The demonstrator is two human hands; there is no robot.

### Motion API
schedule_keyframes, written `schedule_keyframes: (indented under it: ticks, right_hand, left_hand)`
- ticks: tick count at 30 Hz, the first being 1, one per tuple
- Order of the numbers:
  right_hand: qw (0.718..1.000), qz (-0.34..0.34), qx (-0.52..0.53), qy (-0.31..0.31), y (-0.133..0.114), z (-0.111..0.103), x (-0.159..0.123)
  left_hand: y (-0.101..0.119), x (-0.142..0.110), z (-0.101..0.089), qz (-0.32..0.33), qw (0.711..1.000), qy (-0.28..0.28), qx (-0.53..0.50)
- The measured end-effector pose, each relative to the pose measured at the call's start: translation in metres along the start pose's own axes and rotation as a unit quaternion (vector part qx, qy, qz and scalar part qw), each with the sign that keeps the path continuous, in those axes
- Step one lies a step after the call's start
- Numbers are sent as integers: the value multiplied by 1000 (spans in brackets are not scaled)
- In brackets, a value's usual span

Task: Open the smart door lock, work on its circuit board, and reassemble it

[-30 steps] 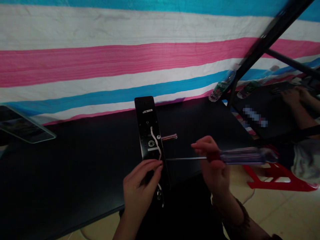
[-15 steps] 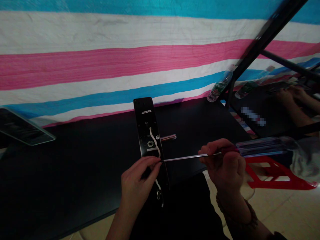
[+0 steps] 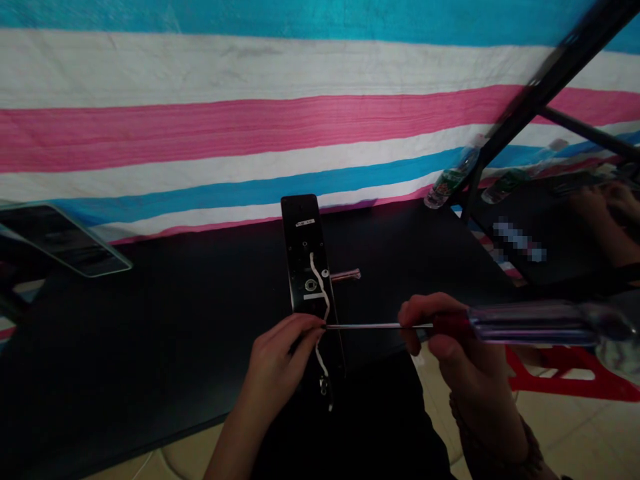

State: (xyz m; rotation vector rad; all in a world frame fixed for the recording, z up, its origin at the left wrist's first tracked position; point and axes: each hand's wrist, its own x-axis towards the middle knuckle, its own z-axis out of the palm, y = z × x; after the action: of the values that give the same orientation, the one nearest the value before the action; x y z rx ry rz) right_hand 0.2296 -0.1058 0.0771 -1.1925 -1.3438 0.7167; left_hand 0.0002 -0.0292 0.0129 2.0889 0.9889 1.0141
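A long black door lock panel point(image 3: 301, 233) lies on the black table, its far end near the striped sheet. A white cable point(image 3: 320, 283) runs along its face, and a shiny handle point(image 3: 349, 275) sticks out to its right. My right hand point(image 3: 467, 357) is closed round a screwdriver point(image 3: 367, 327) with a clear purple-tinted grip, its shaft level and pointing left. At the shaft's tip, the thumb and fingertips of my left hand point(image 3: 283, 353) are pinched together over the panel; what they hold is too small to make out.
A phone or tablet point(image 3: 75, 243) leans at the left. Plastic bottles point(image 3: 445, 187) stand by a black metal frame point(image 3: 515, 110) at the right. Behind it, another person's hands point(image 3: 600, 203) rest over a second table. A red stool point(image 3: 575, 377) is at the lower right.
The view has shifted slightly, so the panel and table appear further right. My right hand sits lower, its fingers more opened along the screwdriver, which is now nearly level. My left hand keeps its pinch.
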Motion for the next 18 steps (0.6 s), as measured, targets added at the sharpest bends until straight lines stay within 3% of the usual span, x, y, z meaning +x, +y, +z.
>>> schedule_keyframes:
  ticks: [4, 12, 18]
  right_hand:
    - [995, -4, -81, -56, -8, -4, 10]
    - [997, 16, -69, -16, -5, 5, 13]
    - [998, 25, -54, -9, -1, 11, 16]
  left_hand:
    - [-1, 0, 2, -11, 1000, -21, -10]
    - [-4, -1, 4, -9, 1000, -6, -28]
    - [-9, -4, 3, -41, 998, -11, -38]
